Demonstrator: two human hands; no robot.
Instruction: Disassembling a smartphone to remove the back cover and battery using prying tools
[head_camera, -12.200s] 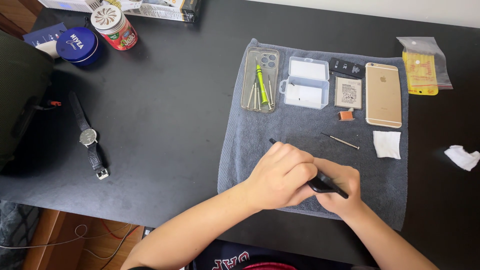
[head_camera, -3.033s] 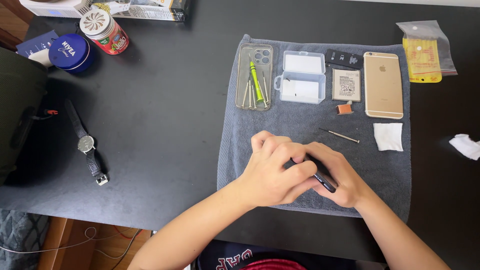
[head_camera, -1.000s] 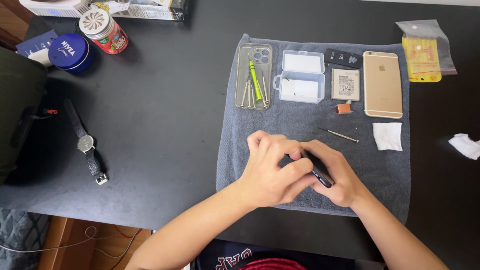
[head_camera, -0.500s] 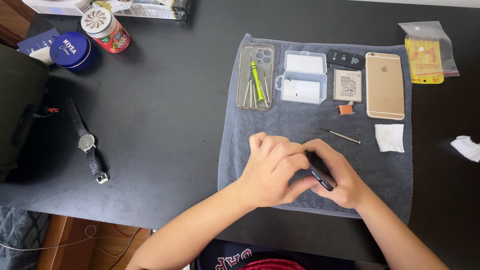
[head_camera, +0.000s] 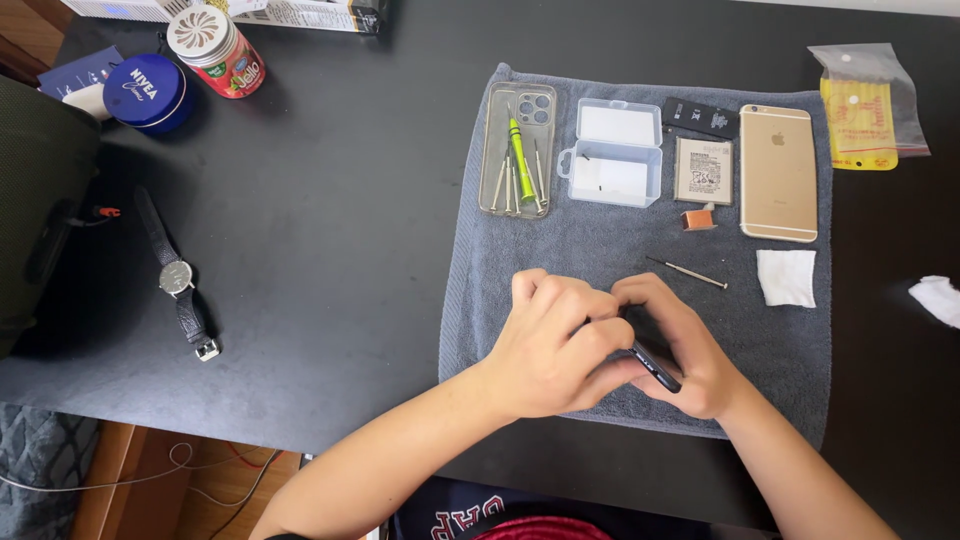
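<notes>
Both hands meet over the near part of a grey towel (head_camera: 560, 250). My right hand (head_camera: 680, 345) grips a thin dark phone (head_camera: 655, 367) held on edge; only its lower rim shows. My left hand (head_camera: 550, 345) curls over the phone's top with the fingers bent, and whether they pinch a small tool is hidden. A loose thin screwdriver (head_camera: 686, 272) lies on the towel just beyond my right hand.
On the towel's far side: a clear phone case holding screwdrivers (head_camera: 517, 150), a clear plastic box (head_camera: 612, 152), two batteries (head_camera: 703, 170), a gold phone (head_camera: 778, 172), a white wipe (head_camera: 786, 277). A wristwatch (head_camera: 176, 277), blue tin (head_camera: 147, 92) and can (head_camera: 216, 50) lie left.
Twelve seconds ago my left hand held a thin tool over the phone. Since three seconds ago the hands stay clasped on it with only slight finger shifts.
</notes>
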